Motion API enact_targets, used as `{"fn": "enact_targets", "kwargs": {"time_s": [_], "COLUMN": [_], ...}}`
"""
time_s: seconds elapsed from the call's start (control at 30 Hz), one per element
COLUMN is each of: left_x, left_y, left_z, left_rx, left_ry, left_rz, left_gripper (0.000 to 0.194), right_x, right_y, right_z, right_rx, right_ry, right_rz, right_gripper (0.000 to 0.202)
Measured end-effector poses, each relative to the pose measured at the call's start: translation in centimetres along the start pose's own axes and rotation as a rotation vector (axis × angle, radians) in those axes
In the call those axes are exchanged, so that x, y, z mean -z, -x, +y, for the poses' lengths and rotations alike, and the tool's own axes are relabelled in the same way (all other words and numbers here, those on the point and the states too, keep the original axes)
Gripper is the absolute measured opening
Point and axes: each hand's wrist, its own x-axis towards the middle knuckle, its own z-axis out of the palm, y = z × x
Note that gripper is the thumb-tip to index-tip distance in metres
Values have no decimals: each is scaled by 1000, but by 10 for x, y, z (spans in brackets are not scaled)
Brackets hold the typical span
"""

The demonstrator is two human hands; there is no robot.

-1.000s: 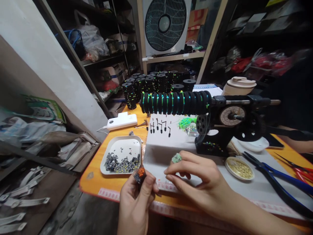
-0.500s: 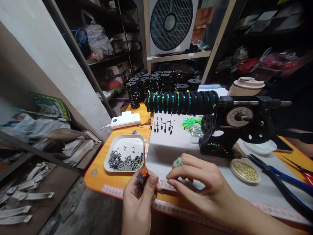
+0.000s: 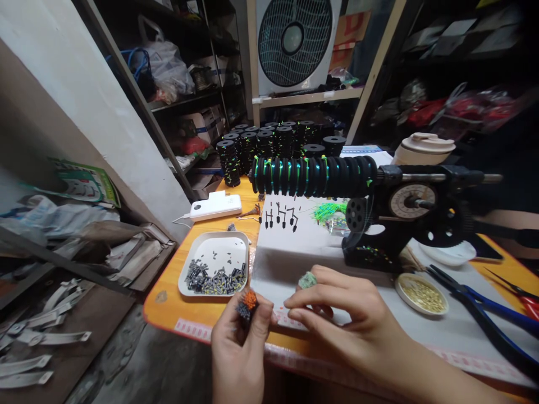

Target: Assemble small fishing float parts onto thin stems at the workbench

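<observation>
My left hand (image 3: 240, 348) is closed around a bundle of thin strands (image 3: 248, 302), whose packed ends show orange on one side and dark grey on the other. To its right, my right hand (image 3: 353, 314) is curled with thumb and index finger nearly together, pointing at the left hand. A pale green, rough-ended bundle (image 3: 307, 279) sticks out from behind its curled fingers. Whether anything fine sits between the right fingertips is too small to tell. Just beyond the left hand lies a white tray (image 3: 183, 275) with many small black and grey tube-like pieces.
A black hand-cranked winder (image 3: 370, 241) carries a ribbed spool (image 3: 311, 177) wound with green thread. Small black parts (image 3: 280, 217) lie on white paper. At right are a dish of gold bits (image 3: 423, 294), blue-handled pliers (image 3: 475, 303) and red-handled scissors (image 3: 522, 294). Behind stand several spools (image 3: 265, 143).
The bundle in my left hand has turned a little, so its orange ends face the camera more. My right hand has hardly moved.
</observation>
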Motion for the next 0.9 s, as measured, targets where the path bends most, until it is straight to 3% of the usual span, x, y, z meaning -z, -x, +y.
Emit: {"fn": "enact_targets", "kwargs": {"time_s": [0.13, 0.23, 0.3, 0.4, 0.47, 0.57, 0.63, 0.7, 0.77, 0.83, 0.9], "left_x": [-7, -9, -3, 14, 22, 23, 20, 18, 17, 16, 13], "left_y": [4, 4, -1, -15, -25, -35, -37, -36, -34, -30, -25], "left_z": [-4, -4, -2, 1, 2, -1, -4, -6, -6, -5, -3], "left_rx": [-14, -65, -127, -248, -319, -413, -463, -452, -366, -251, -138], "left_ry": [-64, -123, -180, -282, -371, -602, -693, -689, -608, -464, -282], "left_rz": [59, 20, 41, 207, 251, -104, -316, -334, -258, -199, -216], "left_gripper": [34, 34, 33, 35, 30, 12, 19, 27, 25, 21, 24], "right_x": [-2, -3, -3, 2, 6, 10, 10, 10, 9, 8, 6], "right_y": [0, 1, 0, -1, -2, -2, -2, -2, -2, -3, -4], "right_z": [0, 0, 1, 5, 7, 5, 3, 1, -1, -1, -2], "right_rx": [-31, -34, -7, 39, 40, 21, -11, -65, -111, -129, -123], "right_ry": [-48, -26, 11, 81, 93, 57, 42, 37, 37, 38, 37], "right_rz": [23, 15, 1, 44, 68, 48, 51, 62, 60, 56, 72], "right_gripper": [11, 13, 14, 13, 13, 11, 10, 11, 11, 11, 13]}}
